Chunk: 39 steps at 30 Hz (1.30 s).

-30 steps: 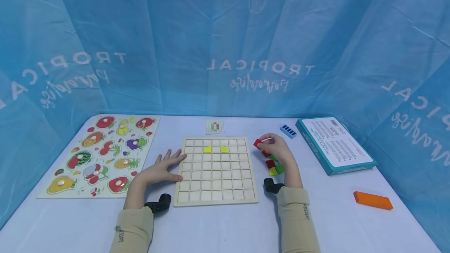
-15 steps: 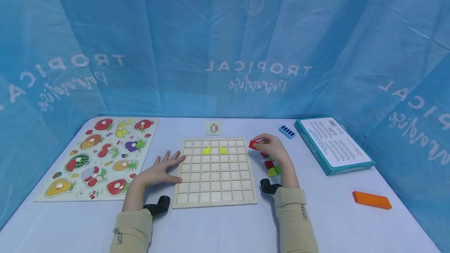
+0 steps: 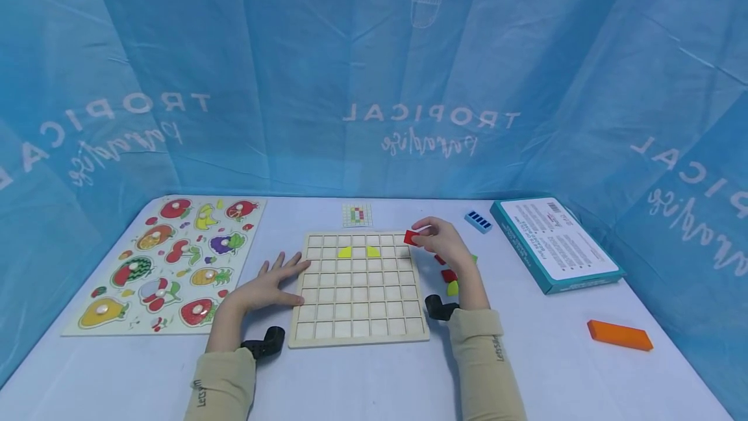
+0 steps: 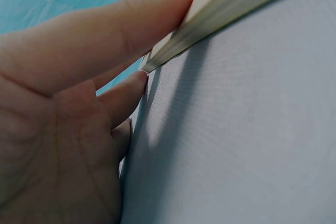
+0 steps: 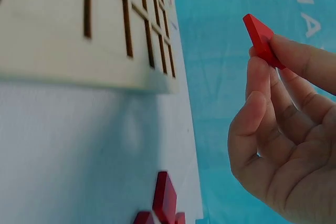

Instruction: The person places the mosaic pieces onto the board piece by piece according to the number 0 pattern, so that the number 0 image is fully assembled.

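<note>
A pale wooden grid board (image 3: 359, 340) lies mid-table, with two yellow pieces (image 3: 345, 252) set in its second row from the far side. My left hand (image 3: 265, 288) rests at the board's left edge, fingers spread; in the left wrist view the thumb (image 4: 121, 30) touches the rim. Between thumb and fingertips my right hand (image 3: 447, 244) pinches a flat red tile (image 3: 411, 238), held over the board's far right corner. The right wrist view shows that red tile (image 5: 260, 38) raised and tilted.
Several loose red, yellow and green pieces (image 3: 448, 276) lie right of the board. A small pattern card (image 3: 357, 215) is behind it. Around the table are a fruit puzzle (image 3: 175, 265), a blue piece with dark slots (image 3: 479, 221), a teal box (image 3: 558, 242) and an orange block (image 3: 620, 334).
My right hand has carried the red tile leftward from beside the loose pieces to the board's far right corner. The left hand stays at the board's edge.
</note>
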Each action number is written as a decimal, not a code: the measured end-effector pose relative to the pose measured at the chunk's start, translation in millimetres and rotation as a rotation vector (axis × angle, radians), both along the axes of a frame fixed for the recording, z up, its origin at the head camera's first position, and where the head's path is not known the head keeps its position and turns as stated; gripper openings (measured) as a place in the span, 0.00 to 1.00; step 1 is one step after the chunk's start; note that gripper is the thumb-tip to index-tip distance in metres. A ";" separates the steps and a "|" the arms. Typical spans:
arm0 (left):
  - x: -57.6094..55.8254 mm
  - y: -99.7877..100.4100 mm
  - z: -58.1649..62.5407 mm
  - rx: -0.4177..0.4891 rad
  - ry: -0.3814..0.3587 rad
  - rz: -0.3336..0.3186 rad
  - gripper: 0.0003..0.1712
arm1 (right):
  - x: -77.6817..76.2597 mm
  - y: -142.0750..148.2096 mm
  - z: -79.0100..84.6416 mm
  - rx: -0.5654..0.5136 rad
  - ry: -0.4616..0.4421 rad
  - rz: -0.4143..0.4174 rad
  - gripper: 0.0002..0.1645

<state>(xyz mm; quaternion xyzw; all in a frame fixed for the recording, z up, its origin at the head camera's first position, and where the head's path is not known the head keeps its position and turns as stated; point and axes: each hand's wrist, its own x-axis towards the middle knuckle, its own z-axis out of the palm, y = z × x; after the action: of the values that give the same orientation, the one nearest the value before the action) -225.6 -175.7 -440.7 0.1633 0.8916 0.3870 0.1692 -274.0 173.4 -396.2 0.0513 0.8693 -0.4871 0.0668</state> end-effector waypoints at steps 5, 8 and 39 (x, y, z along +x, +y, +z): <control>-0.1 -0.1 0.4 -0.004 0.000 0.002 0.50 | -0.3 -9.9 4.1 -0.049 0.016 0.041 0.15; 0.4 0.1 1.1 0.002 -0.003 -0.001 0.50 | 0.6 -17.5 6.3 -0.090 0.021 0.062 0.14; 1.4 0.2 4.3 0.026 0.001 -0.015 0.50 | -10.0 -67.8 -4.7 -0.141 0.012 0.192 0.10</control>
<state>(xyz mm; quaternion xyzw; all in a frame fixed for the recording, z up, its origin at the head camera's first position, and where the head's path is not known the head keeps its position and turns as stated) -224.2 -175.5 -436.5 0.1722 0.8853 0.3972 0.1695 -284.0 105.7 -400.9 -0.0400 0.8342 -0.5386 0.1112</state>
